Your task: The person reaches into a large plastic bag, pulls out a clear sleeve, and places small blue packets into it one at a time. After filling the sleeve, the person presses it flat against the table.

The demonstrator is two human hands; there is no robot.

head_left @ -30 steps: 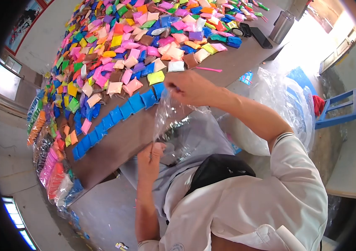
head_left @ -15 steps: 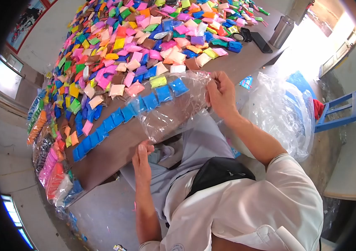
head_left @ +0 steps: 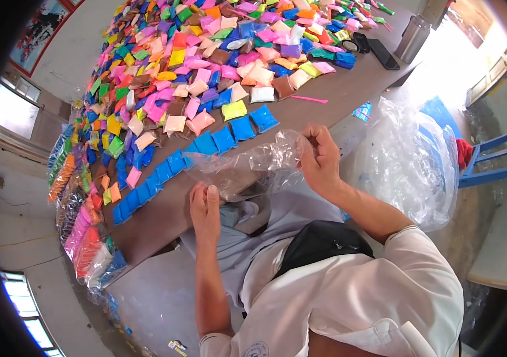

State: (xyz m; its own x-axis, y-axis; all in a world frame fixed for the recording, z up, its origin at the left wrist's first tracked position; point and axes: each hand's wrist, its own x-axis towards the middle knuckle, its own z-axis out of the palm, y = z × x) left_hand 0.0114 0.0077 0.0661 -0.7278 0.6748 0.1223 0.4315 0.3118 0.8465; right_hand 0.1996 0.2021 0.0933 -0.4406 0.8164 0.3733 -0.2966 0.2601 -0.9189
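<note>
A clear plastic bag [head_left: 253, 163] stretches between my two hands, over the table's near edge. My right hand [head_left: 320, 157] is closed, pinching the bag's right end between thumb and fingers. At the other end my left hand [head_left: 205, 208] has its thumb and fingers drawn together at the bag's lower left edge. Just beyond the bag, a slanting row of flat blue packets [head_left: 175, 162] lies along the table [head_left: 164, 217]. A yellow packet [head_left: 234, 110] rests beside the row's right part.
A large heap of small coloured packets [head_left: 200, 59] covers the table's far side. A phone [head_left: 383, 54] and a steel flask [head_left: 412, 39] stand at the far right. Right of the table are a big clear plastic sack [head_left: 405, 166] and a blue stool [head_left: 491, 160]. Filled bags [head_left: 87, 244] line the left end.
The bag has come down and toward me, off the blue row, and now hangs slacker. My right hand has lowered; my left hand has risen slightly. The view has shifted a little.
</note>
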